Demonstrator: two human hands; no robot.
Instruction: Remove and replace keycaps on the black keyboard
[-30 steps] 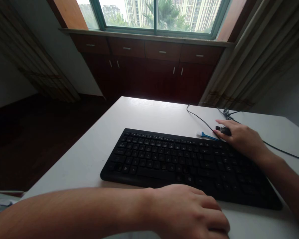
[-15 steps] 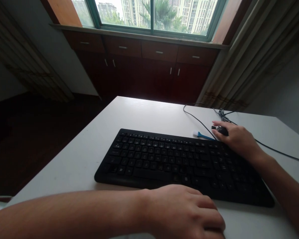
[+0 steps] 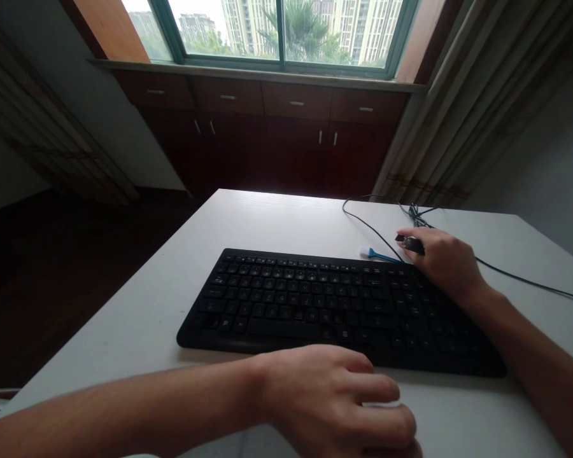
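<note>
A black keyboard (image 3: pixel 286 299) lies on the white table, with a few dark gaps among its keys. My right hand (image 3: pixel 446 261) is over its far right corner. Thumb and fingers there pinch a small black tool (image 3: pixel 414 245) with a black piece at its tip; I cannot tell its exact kind. Just left of that hand, a blue-handled brush (image 3: pixel 379 255) with white bristles lies behind the keyboard. In front of the keyboard's near edge, my left hand (image 3: pixel 339 401) is curled, palm down. Its fingertips are hidden, so anything held in them cannot be seen.
The white table (image 3: pixel 248 216) has its left edge beside a dark floor. A black cable (image 3: pixel 372 222) loops behind the keyboard to a tied bundle (image 3: pixel 415 213) and runs off right. Farther back are red-brown cabinets (image 3: pixel 267 146) under a window, with curtains at both sides.
The whole view has shifted slightly, moving the table and keyboard a little left. My left hand's fingers are farther apart, with table showing between two of them. My right hand keeps its pinch.
</note>
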